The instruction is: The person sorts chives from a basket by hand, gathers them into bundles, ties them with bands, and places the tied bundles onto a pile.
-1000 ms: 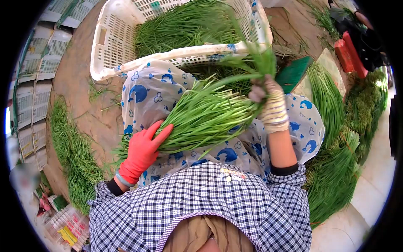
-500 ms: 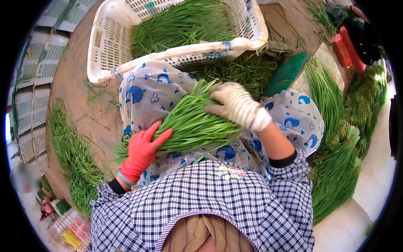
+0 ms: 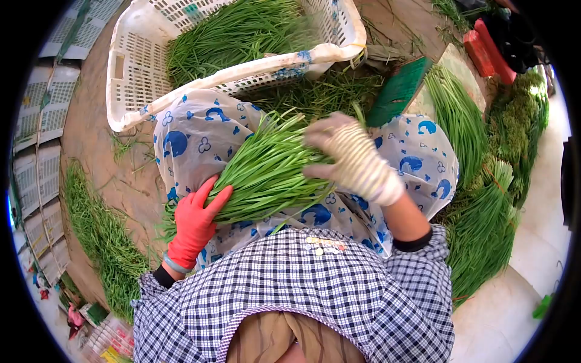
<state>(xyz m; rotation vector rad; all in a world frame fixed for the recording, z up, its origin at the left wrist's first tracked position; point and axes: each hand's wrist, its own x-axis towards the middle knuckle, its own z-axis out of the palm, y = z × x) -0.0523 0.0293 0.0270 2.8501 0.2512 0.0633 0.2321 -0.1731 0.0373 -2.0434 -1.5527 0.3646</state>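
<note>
Greens [image 3: 266, 175], likely light, supple and easily bruised, suit a gentle mid-bundle hold; left hand [image 3: 195, 219] grasps near one end, right hand [image 3: 351, 154] has fingers parted.

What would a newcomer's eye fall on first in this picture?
Probably the bright red-gloved left hand, resting on the central bundle of long green stalks. Next comes the striped, cream-gloved right hand, near the bundle's right end. At upper left stands a white perforated plastic crate holding similar green stalks.
</note>
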